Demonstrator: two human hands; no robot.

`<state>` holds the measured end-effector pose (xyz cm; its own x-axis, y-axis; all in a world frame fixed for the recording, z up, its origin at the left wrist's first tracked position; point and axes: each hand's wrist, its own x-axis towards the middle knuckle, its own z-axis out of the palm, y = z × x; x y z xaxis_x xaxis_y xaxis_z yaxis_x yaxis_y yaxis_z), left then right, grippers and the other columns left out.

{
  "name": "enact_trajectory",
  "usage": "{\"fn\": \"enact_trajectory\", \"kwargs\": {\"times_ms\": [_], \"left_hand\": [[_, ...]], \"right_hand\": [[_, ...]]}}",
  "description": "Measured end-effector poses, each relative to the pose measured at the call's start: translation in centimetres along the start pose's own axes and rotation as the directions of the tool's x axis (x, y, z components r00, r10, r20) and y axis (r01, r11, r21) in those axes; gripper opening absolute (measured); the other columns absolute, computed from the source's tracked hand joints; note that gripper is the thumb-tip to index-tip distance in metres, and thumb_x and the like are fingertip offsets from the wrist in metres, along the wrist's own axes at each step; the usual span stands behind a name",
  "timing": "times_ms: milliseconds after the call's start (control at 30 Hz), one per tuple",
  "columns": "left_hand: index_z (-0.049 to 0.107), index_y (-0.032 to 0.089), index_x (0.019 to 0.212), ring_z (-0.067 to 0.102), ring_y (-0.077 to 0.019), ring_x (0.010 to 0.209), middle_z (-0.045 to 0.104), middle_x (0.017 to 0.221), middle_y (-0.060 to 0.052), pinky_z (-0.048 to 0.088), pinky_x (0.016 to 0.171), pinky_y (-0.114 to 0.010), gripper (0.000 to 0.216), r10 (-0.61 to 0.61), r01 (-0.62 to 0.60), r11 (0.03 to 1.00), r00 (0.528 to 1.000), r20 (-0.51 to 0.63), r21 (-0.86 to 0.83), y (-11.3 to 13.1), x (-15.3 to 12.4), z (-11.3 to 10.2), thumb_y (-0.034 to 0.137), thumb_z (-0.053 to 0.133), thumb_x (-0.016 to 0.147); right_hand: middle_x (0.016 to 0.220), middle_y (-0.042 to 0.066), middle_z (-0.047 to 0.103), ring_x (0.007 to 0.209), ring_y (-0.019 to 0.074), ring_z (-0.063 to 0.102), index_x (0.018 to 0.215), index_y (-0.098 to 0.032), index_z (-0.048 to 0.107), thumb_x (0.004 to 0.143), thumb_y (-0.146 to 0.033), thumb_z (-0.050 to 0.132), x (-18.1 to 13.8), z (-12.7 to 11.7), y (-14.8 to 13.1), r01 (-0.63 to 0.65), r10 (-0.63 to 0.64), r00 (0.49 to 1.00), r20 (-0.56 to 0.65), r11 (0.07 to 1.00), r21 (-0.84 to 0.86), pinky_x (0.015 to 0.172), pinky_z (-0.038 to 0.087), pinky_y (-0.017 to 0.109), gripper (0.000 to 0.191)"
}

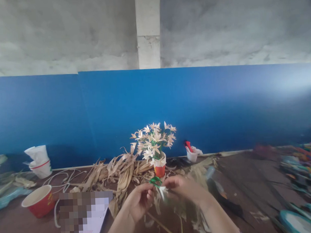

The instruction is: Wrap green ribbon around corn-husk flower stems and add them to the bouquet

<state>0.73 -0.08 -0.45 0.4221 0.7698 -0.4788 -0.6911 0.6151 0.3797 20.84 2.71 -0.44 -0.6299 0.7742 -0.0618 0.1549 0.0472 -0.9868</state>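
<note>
My left hand [139,200] and my right hand [183,187] meet at the middle of the table, fingers pinched together on a small pale husk flower [162,191]. A loop of green tape or wire [155,180] sits at the flower's base between my fingertips. Just behind my hands stands an orange-and-white cup [159,165] holding a bunch of finished pale flowers [152,139] on green stems. Dried corn husks [121,171] lie heaped to the left of the cup and under my hands.
A red paper cup [38,201] lies tilted at the left, stacked white cups [39,161] behind it. A small white cup with a red tool [191,152] stands by the blue wall. Colourful items [302,165] and a dark tool [223,197] lie at the right.
</note>
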Motion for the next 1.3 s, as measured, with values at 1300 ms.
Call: {"fn": "enact_trajectory", "kwargs": {"times_ms": [1300], "left_hand": [[0.054, 0.004, 0.068, 0.050, -0.0039, 0.040, 0.052, 0.056, -0.004, 0.043, 0.036, -0.009, 0.010, -0.092, 0.091, 0.996, 0.994, 0.059, 0.022, 0.0, 0.1, -0.5, -0.001, 0.047, 0.073]], "right_hand": [[0.077, 0.001, 0.065, 0.071, 0.0137, 0.057, 0.085, -0.017, 0.067, 0.062, -0.031, 0.072, 0.2, 0.0, 0.7, 0.024, -0.027, 0.999, -0.044, 0.997, -0.068, 0.066, 0.044, 0.025, 0.028]]}}
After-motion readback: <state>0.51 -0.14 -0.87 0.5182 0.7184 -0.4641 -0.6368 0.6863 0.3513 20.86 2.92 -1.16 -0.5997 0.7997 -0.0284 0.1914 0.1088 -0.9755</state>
